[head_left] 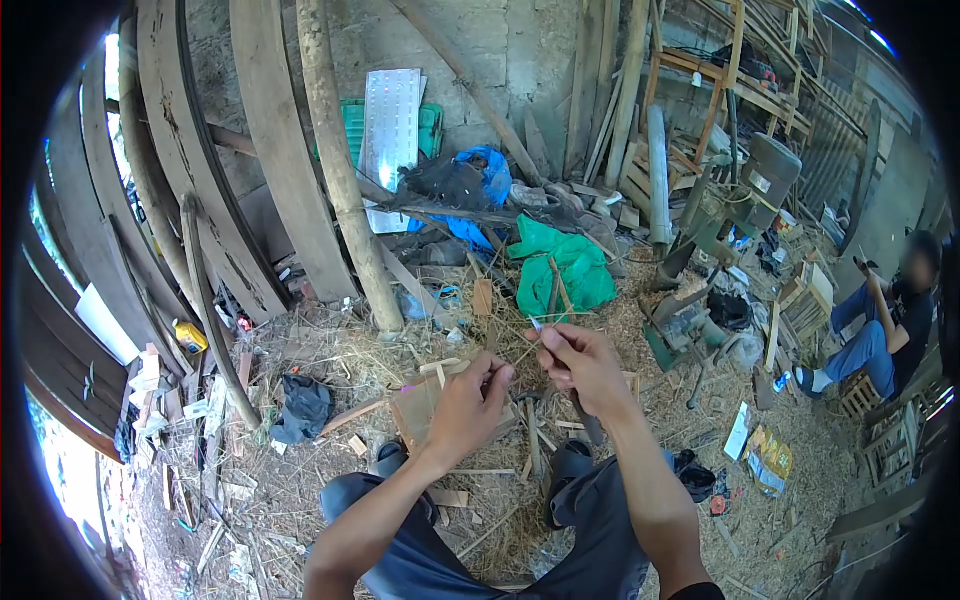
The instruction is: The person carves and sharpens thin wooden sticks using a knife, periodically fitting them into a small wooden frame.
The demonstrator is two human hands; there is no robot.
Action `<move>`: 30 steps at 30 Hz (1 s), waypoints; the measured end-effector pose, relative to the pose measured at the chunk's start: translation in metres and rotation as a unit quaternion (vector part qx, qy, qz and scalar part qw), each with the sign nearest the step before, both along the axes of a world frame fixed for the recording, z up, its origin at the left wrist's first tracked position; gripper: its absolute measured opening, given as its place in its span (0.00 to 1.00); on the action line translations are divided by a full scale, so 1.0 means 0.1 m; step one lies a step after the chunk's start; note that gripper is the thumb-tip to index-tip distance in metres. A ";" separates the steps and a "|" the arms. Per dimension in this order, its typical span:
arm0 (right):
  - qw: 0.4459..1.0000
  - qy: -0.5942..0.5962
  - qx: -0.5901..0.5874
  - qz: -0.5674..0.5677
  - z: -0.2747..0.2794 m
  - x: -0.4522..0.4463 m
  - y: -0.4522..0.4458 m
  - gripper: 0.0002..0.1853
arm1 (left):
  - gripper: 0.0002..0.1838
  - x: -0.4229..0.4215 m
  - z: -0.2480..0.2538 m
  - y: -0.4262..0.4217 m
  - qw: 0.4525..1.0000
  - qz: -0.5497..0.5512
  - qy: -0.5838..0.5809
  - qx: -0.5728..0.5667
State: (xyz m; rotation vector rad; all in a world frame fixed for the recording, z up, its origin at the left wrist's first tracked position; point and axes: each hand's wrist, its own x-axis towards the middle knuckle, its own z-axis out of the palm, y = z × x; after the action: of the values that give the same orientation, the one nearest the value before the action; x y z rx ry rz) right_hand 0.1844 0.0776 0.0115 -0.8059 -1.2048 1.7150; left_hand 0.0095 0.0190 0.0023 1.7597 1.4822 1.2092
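My left hand (468,408) is closed in a pinch above a flat piece of brown board (412,412); what its fingers hold, if anything, is too small to tell. Close by on the right, my right hand (588,372) is closed, with a small white-tipped item (537,324) sticking out at its fingertips. A dark, narrow, blade-like piece (588,422) shows below that palm; whether the hand grips it is unclear. The two hands are apart, over my knees and the littered ground.
A green plastic sheet (566,268) lies ahead. Wooden poles (345,170) and planks lean at the left. At the right stand a rusty machine (690,300) and a seated person (880,325). Wood scraps, straw, a black bag (303,408) and a yellow wrapper (768,458) litter the ground.
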 end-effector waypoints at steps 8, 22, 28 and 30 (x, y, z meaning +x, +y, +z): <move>0.993 0.018 0.009 -0.116 -0.10 0.27 0.26 0.14 | 0.12 0.00 -0.13 0.02 0.992 -0.064 -0.108 -0.020; 1.000 -0.009 0.018 0.009 -0.02 0.05 0.08 0.14 | 0.13 -0.05 -0.07 0.05 0.991 -0.069 -0.104 -0.055; 0.982 0.070 0.003 -0.173 -0.05 0.42 0.32 0.14 | 0.14 -0.10 -0.07 -0.01 0.972 -0.116 -0.165 -0.119; 0.984 0.043 0.021 -0.169 0.00 0.51 0.29 0.15 | 0.14 -0.14 -0.07 0.01 0.967 -0.121 -0.185 -0.125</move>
State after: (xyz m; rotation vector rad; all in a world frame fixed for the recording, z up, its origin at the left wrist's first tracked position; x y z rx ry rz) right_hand 0.2353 0.1063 0.0110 -0.8486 -0.9776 1.4273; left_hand -0.0047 0.0198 -0.0049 1.4076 1.1127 1.0980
